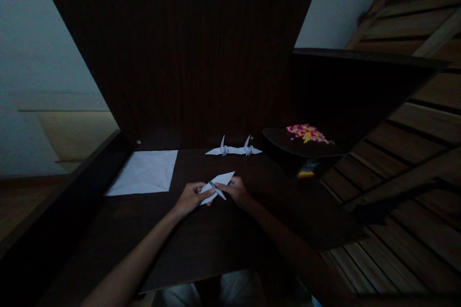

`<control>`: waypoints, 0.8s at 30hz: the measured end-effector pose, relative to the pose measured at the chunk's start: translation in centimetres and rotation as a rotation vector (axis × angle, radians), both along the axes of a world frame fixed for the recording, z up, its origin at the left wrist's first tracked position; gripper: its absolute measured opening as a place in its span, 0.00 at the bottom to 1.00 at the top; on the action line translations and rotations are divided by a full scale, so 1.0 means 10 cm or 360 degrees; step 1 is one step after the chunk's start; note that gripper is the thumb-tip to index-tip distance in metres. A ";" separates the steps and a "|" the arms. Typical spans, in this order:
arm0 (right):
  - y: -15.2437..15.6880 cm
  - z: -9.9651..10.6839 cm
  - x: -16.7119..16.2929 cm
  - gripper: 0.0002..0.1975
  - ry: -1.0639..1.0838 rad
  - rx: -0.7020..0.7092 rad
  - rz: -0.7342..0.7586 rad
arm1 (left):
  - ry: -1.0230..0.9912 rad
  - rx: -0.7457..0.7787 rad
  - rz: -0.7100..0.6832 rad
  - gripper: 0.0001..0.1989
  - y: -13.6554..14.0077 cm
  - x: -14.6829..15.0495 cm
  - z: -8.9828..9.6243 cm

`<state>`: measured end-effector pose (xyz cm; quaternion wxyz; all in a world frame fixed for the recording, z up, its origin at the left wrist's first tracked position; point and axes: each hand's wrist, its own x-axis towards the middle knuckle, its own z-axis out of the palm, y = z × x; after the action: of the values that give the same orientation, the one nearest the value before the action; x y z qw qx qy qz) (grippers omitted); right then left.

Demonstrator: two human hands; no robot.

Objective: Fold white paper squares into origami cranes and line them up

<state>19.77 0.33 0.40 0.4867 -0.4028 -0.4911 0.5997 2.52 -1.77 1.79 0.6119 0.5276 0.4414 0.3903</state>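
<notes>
A folded white paper crane (220, 181) is held just above the dark desk, its wings spread and a narrow folded point aimed toward me. My left hand (192, 197) pinches its left side, thumb on top of the paper. On the other side my right hand (236, 191) grips it, with the thumb near the middle folds. Behind them, two finished white paper cranes (236, 150) stand side by side against the back panel. To the left lies a creased white sheet of paper (146, 172).
A small curved shelf (284, 143) at the right bears a pile of pink, red and yellow bits (308, 133). Below it sits a small colourful item (307, 169). The desk's raised side board (65, 192) runs along the left, and wooden slats (414, 177) stand at the right.
</notes>
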 end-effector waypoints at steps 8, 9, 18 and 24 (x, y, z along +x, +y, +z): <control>-0.01 0.08 0.04 0.15 -0.0113 0.0000 0.0039 | -0.0028 -0.0017 -0.0136 0.21 -0.02 0.01 0.04; -0.01 0.10 0.05 0.15 -0.0113 -0.0009 0.0026 | -0.0022 -0.0012 -0.0139 0.21 -0.02 0.01 0.04; 0.00 0.15 0.08 0.16 -0.0112 -0.0030 0.0008 | 0.0060 0.0115 -0.0191 0.19 -0.02 -0.02 0.05; 0.04 0.08 0.09 0.15 0.0038 -0.0105 0.0014 | 0.0043 0.0126 -0.0194 0.19 -0.04 -0.01 0.12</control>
<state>20.70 0.75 1.24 0.4765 -0.4093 -0.4669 0.6224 2.47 -2.18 2.98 0.6073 0.5824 0.4009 0.3623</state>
